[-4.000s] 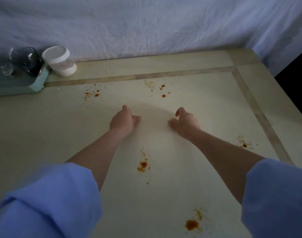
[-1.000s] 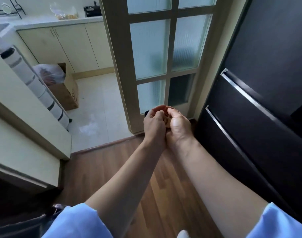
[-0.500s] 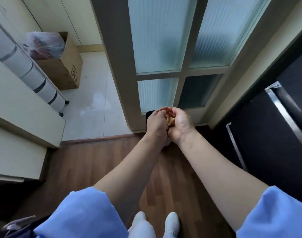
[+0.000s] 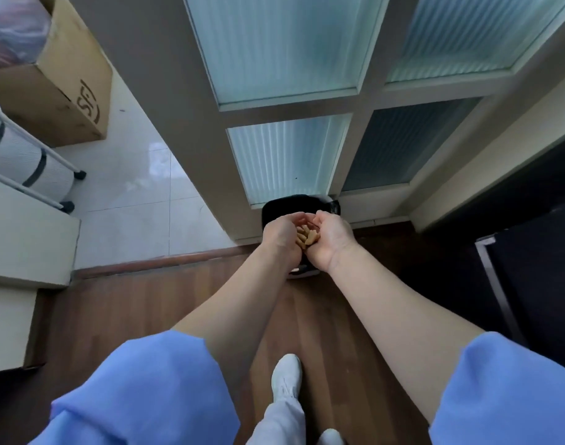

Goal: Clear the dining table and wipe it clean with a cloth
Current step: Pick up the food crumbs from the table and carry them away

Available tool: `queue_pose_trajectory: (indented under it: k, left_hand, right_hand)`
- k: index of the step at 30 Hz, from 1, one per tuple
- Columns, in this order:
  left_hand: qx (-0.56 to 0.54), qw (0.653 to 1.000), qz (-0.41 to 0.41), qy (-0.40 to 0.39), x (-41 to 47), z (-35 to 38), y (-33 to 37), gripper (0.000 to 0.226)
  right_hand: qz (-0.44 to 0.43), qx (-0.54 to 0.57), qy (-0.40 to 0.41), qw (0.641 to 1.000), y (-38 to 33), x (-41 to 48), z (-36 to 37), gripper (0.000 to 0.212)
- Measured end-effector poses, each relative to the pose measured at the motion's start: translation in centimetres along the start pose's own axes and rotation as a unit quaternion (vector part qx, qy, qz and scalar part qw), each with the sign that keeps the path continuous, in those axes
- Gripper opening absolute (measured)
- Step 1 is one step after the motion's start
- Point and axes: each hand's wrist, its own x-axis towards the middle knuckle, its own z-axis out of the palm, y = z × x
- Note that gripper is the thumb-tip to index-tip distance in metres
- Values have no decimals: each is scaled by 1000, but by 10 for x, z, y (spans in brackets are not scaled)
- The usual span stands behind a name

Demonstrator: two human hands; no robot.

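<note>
Doorway stop: tan scraps [image 4: 306,237] poised over the bin [image 4: 276,208]

Glass-paned door [image 4: 287,155] fills the upper frame, wooden floor [image 4: 146,300] the lower. At the door's foot, frame centre, sits the black bin, its mouth straight beneath both hands. Left hand [image 4: 282,234] and right hand [image 4: 334,239] press side by side, fingers curled into one cup around the tan scraps, short oblong pieces lying along the gap between the palms. Neither hand is nearer, so parting them should drop the load in. Half a second earlier the hands were closed tighter and hid most of the bin. Four seconds earlier they rested on the dining table.
</note>
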Motion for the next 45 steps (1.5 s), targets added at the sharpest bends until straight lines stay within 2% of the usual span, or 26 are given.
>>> queue_pose_trajectory:
  k: [3,4,7,9,11,14,17,19,24,30,35,41,43,45]
  left_hand:
    - [23,1000,-14,9,33,1,9,17]
    - [25,1000,-12,6,42,2,12,15]
    - [78,997,-11,15,51,2,21,19]
    - [97,995,0,39,55,-1,26,20]
    - [129,991,15,41,54,-6,29,33]
    - [178,983,30,24,30,-7,38,35]
    - [217,974,62,19,-8,-7,53,21]
    - [229,970,81,16,-38,-10,63,17]
    - [228,961,154,18,-132,-29,81,20]
    - [195,946,250,63,-279,-83,75,20]
    - [144,920,330,153,-403,-152,37,13]
    - [65,852,406,324,-547,-255,-38,10]
    - [43,831,417,366,-585,-282,-65,13]
    - [8,800,421,427,-633,-318,-108,13]
  right_hand:
    - [-2,-8,22,1000,-8,34,5,24]
    - [1,-17,28,999,-12,41,5,29]
    - [8,-60,45,997,-24,47,5,42]
    - [4,-86,41,995,-30,47,4,42]
    - [-4,-122,35,992,-34,43,5,39]
    - [-25,-211,19,977,-36,25,13,32]
    - [-36,-299,-20,953,-39,-11,29,28]
    - [-44,-344,-54,936,-41,-42,39,22]
    - [-100,-430,-145,885,-40,-131,61,23]
    - [-177,-519,-272,791,-10,-257,75,21]
    - [-176,-567,-402,697,51,-371,70,19]
    - [-170,-613,-539,552,162,-498,57,18]
    - [-161,-616,-572,517,199,-526,52,16]
    - [-154,-627,-615,453,252,-566,39,18]
